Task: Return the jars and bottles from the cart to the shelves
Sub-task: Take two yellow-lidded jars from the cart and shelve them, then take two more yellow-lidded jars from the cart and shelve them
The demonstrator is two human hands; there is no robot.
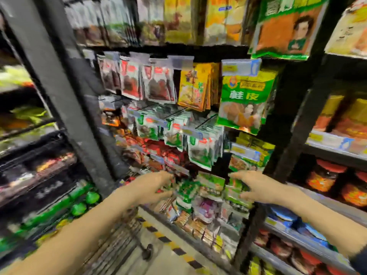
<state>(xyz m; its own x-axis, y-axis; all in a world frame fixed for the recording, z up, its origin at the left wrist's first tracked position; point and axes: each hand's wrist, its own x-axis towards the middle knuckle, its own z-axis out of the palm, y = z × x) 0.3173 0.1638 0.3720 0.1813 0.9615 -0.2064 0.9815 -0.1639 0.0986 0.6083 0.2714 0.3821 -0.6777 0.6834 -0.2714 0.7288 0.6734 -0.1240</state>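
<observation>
The frame is motion-blurred. Both my arms reach forward to the shelving. My left hand (156,185) has fingers and thumb spread apart just left of a hanging green packet (186,190), and I see nothing in it. My right hand (256,187) has its fingers stretched out against green packets (235,192) on the lower hooks, with nothing gripped. Red-lidded jars (325,175) stand on the right-hand shelf. Green-capped bottles (85,202) lie at the lower left. The wire cart (113,245) is below my left arm, with one wheel (148,252) showing.
Spice and snack packets hang on hooks across the middle bay, among them a large green bag (246,100). A dark upright post (65,96) divides it from the left shelves. A yellow-black floor strip (170,243) runs along the shelf base.
</observation>
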